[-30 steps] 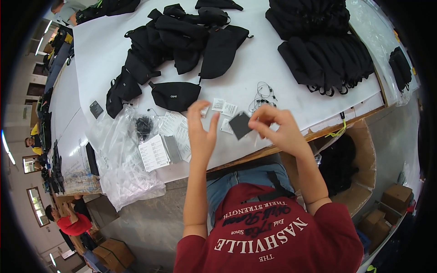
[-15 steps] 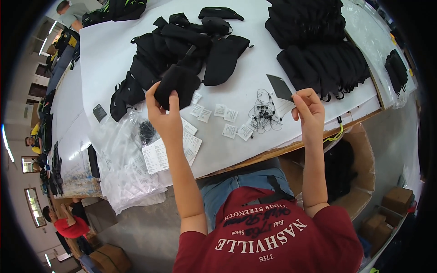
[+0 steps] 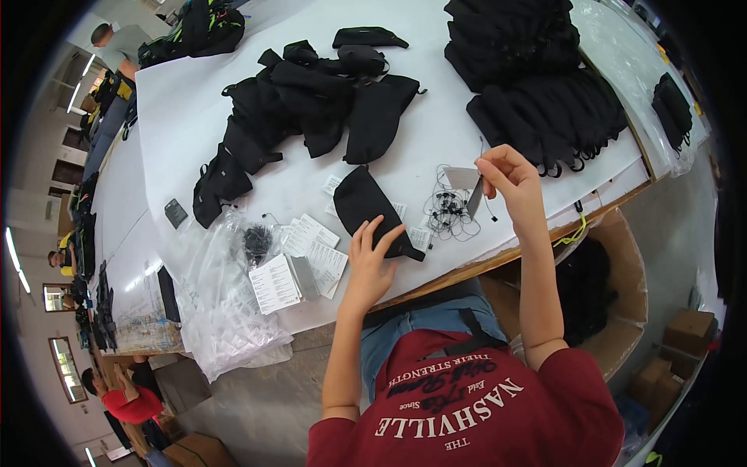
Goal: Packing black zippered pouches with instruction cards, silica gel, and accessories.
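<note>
Left hand [image 3: 372,266], fingers apart, rests on black pouch [image 3: 361,202] near front edge of desk [image 3: 428,144]; right hand [image 3: 510,180] pinches dark card [image 3: 474,199].

Between the loose black pouches [image 3: 311,101] and the stacked pouches [image 3: 545,117], the white tabletop [image 3: 440,117] gives me free passage. Nearer, one single pouch [image 3: 364,198] and tangled cords [image 3: 451,214] obstruct the space between my hands [image 3: 372,266].
</note>
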Action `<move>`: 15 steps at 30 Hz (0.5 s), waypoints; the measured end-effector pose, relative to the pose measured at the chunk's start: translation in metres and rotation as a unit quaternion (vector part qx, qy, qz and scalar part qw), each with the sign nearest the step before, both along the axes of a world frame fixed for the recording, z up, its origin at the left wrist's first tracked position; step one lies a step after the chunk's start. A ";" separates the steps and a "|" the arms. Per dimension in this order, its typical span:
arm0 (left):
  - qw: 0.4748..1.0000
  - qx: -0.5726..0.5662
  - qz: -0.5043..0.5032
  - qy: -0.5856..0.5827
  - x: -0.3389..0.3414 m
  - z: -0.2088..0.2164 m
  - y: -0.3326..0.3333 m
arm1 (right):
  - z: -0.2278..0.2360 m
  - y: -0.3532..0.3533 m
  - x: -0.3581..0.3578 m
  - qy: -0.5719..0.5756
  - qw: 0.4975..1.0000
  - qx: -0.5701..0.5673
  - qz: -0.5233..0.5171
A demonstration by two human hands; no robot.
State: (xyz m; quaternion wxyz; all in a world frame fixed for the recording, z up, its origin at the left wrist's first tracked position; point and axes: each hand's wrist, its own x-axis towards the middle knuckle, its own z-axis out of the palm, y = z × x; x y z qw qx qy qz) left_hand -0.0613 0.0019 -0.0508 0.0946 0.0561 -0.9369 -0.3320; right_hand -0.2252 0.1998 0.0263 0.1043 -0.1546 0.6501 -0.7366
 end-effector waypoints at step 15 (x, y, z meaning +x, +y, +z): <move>0.936 0.001 0.292 0.197 0.014 0.017 0.036 | -0.042 -0.020 0.068 0.032 0.961 0.227 0.155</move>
